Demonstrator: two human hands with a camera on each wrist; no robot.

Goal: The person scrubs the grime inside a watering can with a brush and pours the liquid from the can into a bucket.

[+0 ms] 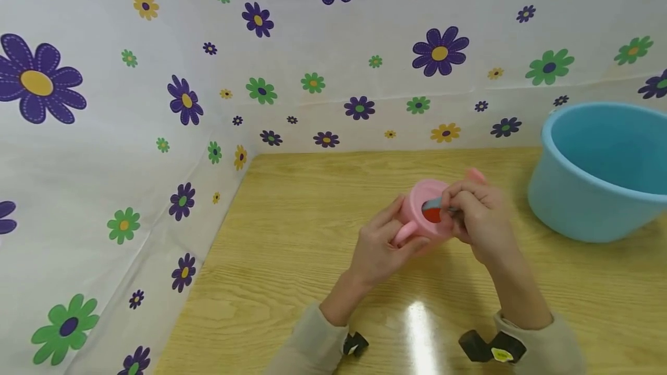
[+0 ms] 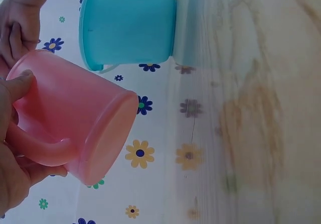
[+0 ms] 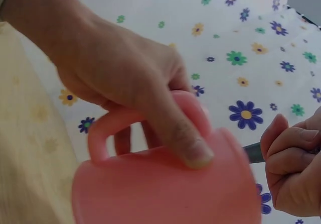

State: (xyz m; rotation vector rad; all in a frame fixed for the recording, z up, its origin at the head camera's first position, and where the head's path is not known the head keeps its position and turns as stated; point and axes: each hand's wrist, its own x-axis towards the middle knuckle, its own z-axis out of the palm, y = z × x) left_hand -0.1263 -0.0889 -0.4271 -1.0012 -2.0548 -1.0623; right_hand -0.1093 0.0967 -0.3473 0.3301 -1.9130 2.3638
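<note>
A pink watering can point(image 1: 417, 197) is tilted above the wooden table, and its base shows in the left wrist view. My left hand point(image 1: 377, 250) grips it at the side handle, with the thumb over the body in the right wrist view point(image 3: 183, 148). Beyond the right hand juts a pink tip point(image 1: 475, 176), the end of the spout. My right hand point(image 1: 482, 221) pinches a slim grey-blue piece point(image 1: 432, 204) at the can's round opening. Something red point(image 1: 432, 215) shows inside that opening. Most of the grey-blue piece is hidden by fingers and can, so I cannot tell its kind.
A light-blue bucket point(image 1: 578, 201) stands on the table to the right of my right hand. White cloth with flower prints point(image 1: 292, 62) forms a wall behind and on the left. Light wood table point(image 1: 292, 236) surrounds the hands.
</note>
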